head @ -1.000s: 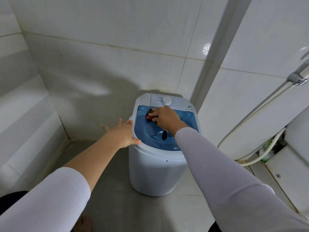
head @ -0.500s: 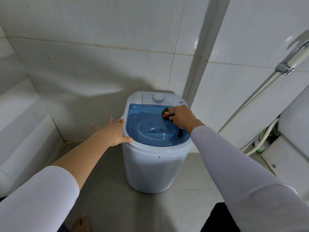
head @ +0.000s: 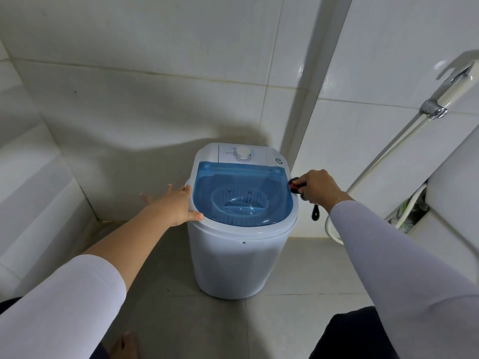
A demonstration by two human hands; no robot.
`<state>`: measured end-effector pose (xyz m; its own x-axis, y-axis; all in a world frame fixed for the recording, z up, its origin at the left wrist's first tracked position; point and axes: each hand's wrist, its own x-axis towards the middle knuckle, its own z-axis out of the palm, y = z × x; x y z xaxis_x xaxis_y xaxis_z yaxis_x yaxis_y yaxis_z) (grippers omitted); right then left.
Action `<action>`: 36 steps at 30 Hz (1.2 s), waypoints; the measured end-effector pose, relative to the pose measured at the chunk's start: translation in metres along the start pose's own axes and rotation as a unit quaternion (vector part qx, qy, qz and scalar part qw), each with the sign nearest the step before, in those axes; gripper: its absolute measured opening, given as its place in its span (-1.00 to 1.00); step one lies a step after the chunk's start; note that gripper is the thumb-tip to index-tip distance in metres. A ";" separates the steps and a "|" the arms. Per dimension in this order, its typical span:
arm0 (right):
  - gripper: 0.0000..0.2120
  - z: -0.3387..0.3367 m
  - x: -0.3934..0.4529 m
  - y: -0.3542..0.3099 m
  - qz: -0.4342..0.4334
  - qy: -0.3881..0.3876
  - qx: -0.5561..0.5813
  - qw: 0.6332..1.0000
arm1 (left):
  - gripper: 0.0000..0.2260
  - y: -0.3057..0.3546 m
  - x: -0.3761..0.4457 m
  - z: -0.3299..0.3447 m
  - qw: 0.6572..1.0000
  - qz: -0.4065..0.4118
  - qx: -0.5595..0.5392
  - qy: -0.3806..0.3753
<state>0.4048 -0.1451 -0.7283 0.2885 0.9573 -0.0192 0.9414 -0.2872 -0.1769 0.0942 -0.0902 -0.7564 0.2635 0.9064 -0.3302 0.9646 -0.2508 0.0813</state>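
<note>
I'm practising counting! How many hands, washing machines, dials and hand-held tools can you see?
Hands: 2, left hand and right hand
Mini washing machine: 1
Dial: 1
Red-and-black tool: 1
Total: 5

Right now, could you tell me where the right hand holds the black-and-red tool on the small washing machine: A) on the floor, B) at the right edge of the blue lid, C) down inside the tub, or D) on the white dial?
B: the right hand grips the black-and-red tool against the right edge of the closed blue lid.
</note>
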 end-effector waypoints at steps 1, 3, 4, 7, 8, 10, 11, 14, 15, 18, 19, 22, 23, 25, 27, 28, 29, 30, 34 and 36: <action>-0.66 -0.005 -0.002 0.001 0.016 0.006 0.028 0.999 | -0.23 0.000 0.000 0.000 1.000 -0.004 -0.001 -0.001; -0.64 -0.014 -0.001 -0.006 0.018 0.021 0.076 0.997 | -0.24 0.002 -0.003 -0.002 1.000 -0.013 0.000 0.001; -0.64 -0.018 0.003 -0.015 0.005 0.025 0.092 0.995 | -0.25 0.004 -0.006 -0.003 1.000 -0.017 0.000 0.002; -0.66 -0.023 0.011 -0.058 -0.054 0.010 0.106 0.993 | -0.27 0.006 -0.010 -0.004 1.000 -0.022 -0.009 0.001; -0.66 -0.023 0.013 -0.074 -0.075 0.001 0.112 0.991 | -0.28 0.006 -0.011 -0.005 1.000 -0.021 -0.013 0.001; -0.66 -0.017 0.016 -0.106 -0.113 -0.012 0.110 0.987 | -0.28 0.005 -0.013 -0.005 1.000 -0.018 -0.021 0.000; -0.66 -0.014 0.016 -0.121 -0.130 -0.019 0.101 0.986 | -0.28 0.005 -0.013 -0.004 1.000 -0.016 -0.026 0.001; -0.66 0.003 0.019 -0.157 -0.175 -0.044 0.054 0.982 | -0.26 0.003 -0.011 -0.002 0.999 -0.008 -0.048 0.001; -0.65 0.009 0.020 -0.165 -0.183 -0.048 0.033 0.981 | -0.25 0.002 -0.010 -0.001 0.999 -0.003 -0.053 0.000; -0.65 0.025 0.021 -0.180 -0.195 -0.063 -0.031 0.978 | -0.22 -0.001 -0.006 0.003 0.998 0.003 -0.065 -0.001; -0.65 0.028 0.021 -0.182 -0.199 -0.065 -0.052 0.976 | -0.22 -0.002 -0.005 0.004 0.998 0.004 -0.068 0.001; -0.65 0.029 0.020 -0.185 -0.211 -0.063 -0.081 0.972 | -0.22 -0.004 -0.006 0.004 0.997 0.003 -0.079 0.001; -0.65 0.028 0.020 -0.184 -0.214 -0.063 -0.081 0.971 | -0.22 -0.004 -0.005 0.004 0.997 0.005 -0.081 0.001; -0.65 0.029 0.019 -0.182 -0.226 -0.072 -0.089 0.967 | -0.23 -0.003 -0.005 0.003 0.997 0.007 -0.082 0.000; -0.66 0.031 0.018 -0.178 -0.240 -0.080 -0.098 0.963 | -0.23 -0.003 -0.005 0.003 0.997 0.006 -0.081 0.001; -0.66 0.031 0.018 -0.175 -0.245 -0.082 -0.095 0.961 | -0.22 -0.003 -0.005 0.003 0.997 0.005 -0.081 0.001; -0.67 0.031 0.018 -0.173 -0.247 -0.084 -0.088 0.961 | -0.22 -0.003 -0.005 0.004 0.997 0.005 -0.081 0.001; -0.67 0.031 0.017 -0.170 -0.248 -0.086 -0.081 0.962 | -0.22 -0.002 -0.006 0.004 0.997 0.004 -0.080 0.000; -0.68 0.030 0.017 -0.160 -0.252 -0.084 -0.079 0.961 | -0.23 -0.002 -0.006 0.004 0.997 0.004 -0.080 0.001; -0.68 0.030 0.017 -0.154 -0.248 -0.080 -0.072 0.963 | -0.24 -0.003 -0.005 0.005 0.997 0.003 -0.083 0.002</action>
<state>0.2600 -0.0834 -0.7311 -0.2234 0.9672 -0.1209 0.9740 0.2169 -0.0647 0.0902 -0.0957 -0.7596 0.2695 0.9062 -0.3258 0.9511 -0.1973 0.2378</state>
